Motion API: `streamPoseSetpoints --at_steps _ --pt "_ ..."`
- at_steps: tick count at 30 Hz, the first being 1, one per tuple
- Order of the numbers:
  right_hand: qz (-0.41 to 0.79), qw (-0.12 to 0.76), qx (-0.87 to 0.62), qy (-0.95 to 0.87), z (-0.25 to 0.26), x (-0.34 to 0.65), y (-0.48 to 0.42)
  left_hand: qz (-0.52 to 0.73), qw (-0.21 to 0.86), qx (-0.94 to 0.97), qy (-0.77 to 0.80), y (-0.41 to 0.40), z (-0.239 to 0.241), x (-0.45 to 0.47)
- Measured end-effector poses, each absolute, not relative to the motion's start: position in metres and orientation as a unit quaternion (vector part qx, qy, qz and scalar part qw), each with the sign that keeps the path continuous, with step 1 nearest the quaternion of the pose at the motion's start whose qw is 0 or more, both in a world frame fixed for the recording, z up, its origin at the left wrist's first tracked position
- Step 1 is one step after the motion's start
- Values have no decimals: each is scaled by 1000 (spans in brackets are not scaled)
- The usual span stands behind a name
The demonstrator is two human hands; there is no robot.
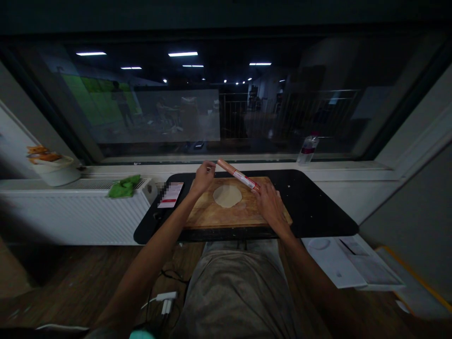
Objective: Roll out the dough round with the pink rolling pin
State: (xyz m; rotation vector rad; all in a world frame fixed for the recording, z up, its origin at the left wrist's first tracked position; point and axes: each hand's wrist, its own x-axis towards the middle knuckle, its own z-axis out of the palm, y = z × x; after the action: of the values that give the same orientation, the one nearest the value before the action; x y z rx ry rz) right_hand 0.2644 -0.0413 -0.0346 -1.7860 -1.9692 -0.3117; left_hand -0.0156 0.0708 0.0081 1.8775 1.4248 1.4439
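Observation:
A thin, round sheet of dough point(227, 196) lies flat on a wooden cutting board point(203, 217). Slanting above the board's far side is a wooden rolling pin point(238, 175) with a red and white label. My right hand point(271, 203) is closed around the pin's near right end. Close to the pin's far left end is my left hand point(205, 177), its fingers loosely bent and apart, with nothing seen in them. A narrow gap shows between its fingertips and the pin.
The board rests on a black table point(310, 207) below a window. A phone point(171, 195) lies on the left. Beyond are a green cloth point(124, 186) on a radiator point(88, 214), a white container point(54, 170), and a bottle point(308, 149) on the sill. White boxes point(339, 259) stand lower right.

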Motion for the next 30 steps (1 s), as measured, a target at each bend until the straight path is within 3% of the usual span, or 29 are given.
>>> streamPoseSetpoints --at_steps 3,8,21,30 --pt "-95 217 -616 -752 -33 264 -36 550 127 636 526 77 8 -18" --pt "-31 210 -534 -818 -20 275 -4 381 99 732 556 80 -1 -25" --pt "94 176 -441 -875 -8 274 58 255 60 749 609 81 -30 -43" --pt "2 104 -522 -846 10 242 79 134 34 787 601 73 -12 -14"
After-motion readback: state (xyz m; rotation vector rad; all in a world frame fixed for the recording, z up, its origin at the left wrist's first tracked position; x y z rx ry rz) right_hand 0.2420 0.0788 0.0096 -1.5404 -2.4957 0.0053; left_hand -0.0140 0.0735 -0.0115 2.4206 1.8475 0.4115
